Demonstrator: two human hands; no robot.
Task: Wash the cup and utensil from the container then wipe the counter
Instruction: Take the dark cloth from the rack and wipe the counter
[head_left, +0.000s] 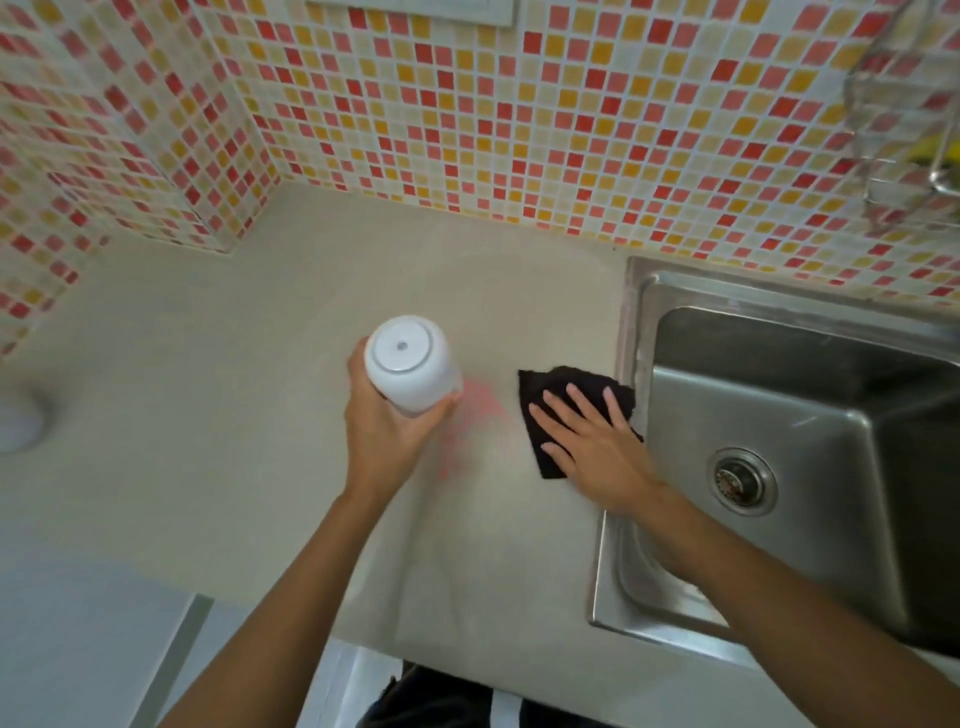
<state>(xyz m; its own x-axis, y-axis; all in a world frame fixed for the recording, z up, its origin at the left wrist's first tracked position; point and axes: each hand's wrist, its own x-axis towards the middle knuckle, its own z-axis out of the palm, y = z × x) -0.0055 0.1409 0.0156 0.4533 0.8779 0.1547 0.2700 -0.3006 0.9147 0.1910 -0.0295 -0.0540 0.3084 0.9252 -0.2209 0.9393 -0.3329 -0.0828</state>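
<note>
A white cup (410, 364) is held upside down above the beige counter (208, 415), its base facing the camera. My left hand (387, 431) grips it around the side. To its right lies a black cloth (545, 395) flat on the counter, close to the sink's left rim. My right hand (592, 447) presses on the cloth with straight, spread fingers. A faint pink smear (472, 410) marks the counter between the cup and the cloth. No utensil or container shows in this view.
A steel sink (810, 415) with a round drain (740, 480) fills the right side. Mosaic tiled walls (467, 104) close off the back and left. A blurred white object (21, 421) sits at the left edge. A wire rack (909, 104) hangs at top right.
</note>
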